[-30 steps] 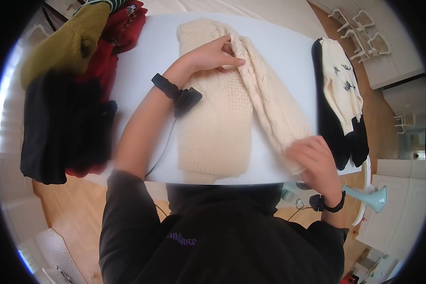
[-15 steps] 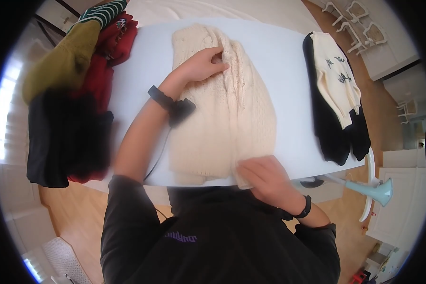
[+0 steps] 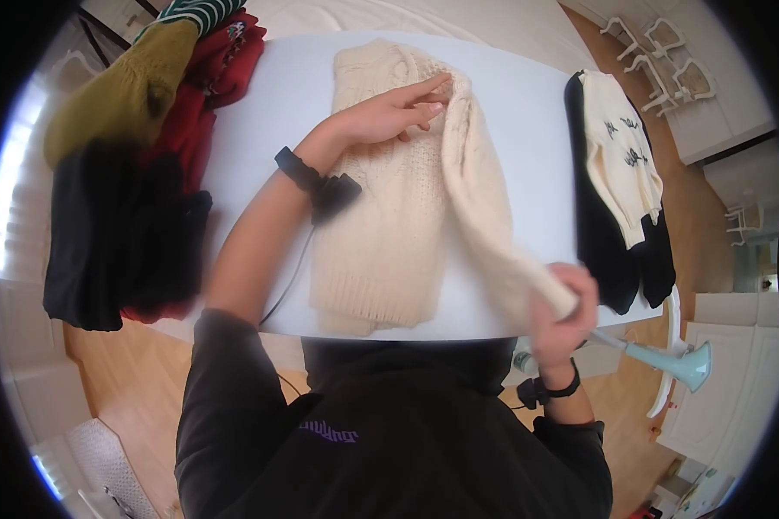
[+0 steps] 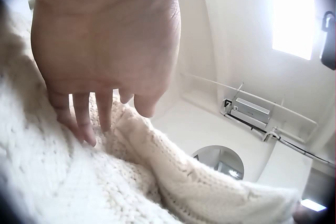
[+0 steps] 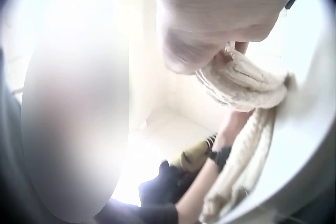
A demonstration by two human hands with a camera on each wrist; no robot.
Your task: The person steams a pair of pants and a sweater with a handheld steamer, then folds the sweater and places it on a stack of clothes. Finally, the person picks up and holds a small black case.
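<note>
A cream cable-knit sweater (image 3: 376, 225) lies folded lengthwise on the white board, its ribbed hem toward the person. My left hand (image 3: 385, 117) rests at the sweater's upper part, fingers fairly straight. In the left wrist view the fingertips (image 4: 89, 137) touch the knit beside the top of the sleeve. The sleeve (image 3: 480, 190) runs from there down to the right, away from the body panel. Its cuff end is gripped by my right hand (image 3: 567, 316), slightly blurred, near the board's front edge. The right wrist view shows the bunched sleeve (image 5: 241, 85) below the palm.
Piled garments hang at the left: an olive knit (image 3: 117, 104), a red one (image 3: 234, 60) and a black one (image 3: 91, 242). Folded on the right are a cream sweater with black lettering (image 3: 619, 147) and black clothing (image 3: 597, 259). A pale blue-green implement (image 3: 688, 368) juts out near the front right.
My right hand first carried the sleeve end left onto the sweater's body, then swung it back out to the right. My left hand's fingers have straightened from a pinch on the knit.
</note>
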